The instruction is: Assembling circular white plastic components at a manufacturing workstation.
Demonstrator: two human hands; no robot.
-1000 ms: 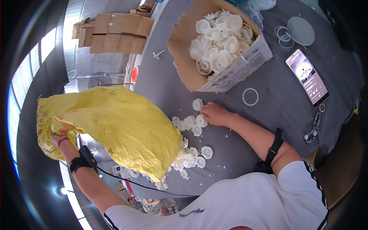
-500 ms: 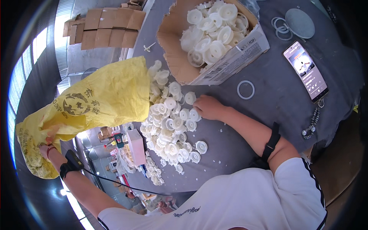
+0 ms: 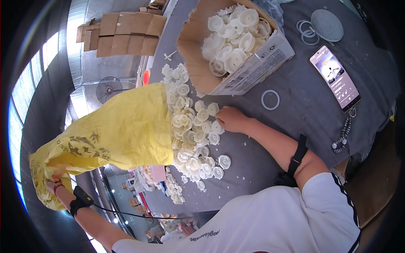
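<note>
At the far left, my left hand (image 3: 54, 184) grips the raised, bunched end of a yellow woven sack (image 3: 122, 126). The sack slopes to the right, its mouth over a pile of white translucent round plastic parts (image 3: 190, 137) on the grey-covered table. My right hand (image 3: 230, 119) rests on the table at the pile's right edge. Its fingers are curled together against the outer parts. Whatever they may hold is hidden.
A cardboard box (image 3: 278, 50) full of similar parts stands beyond the pile. On the right are a lit phone (image 3: 335, 78) with a beaded strap, a white ring (image 3: 270, 100), and several rings beside a round disc (image 3: 327, 25). A black cable (image 3: 139, 214) runs from my left wrist.
The sack's mouth has shifted right and nearer me, covering part of the pile's left side. More parts show at the pile's far end. My right hand has barely moved.
</note>
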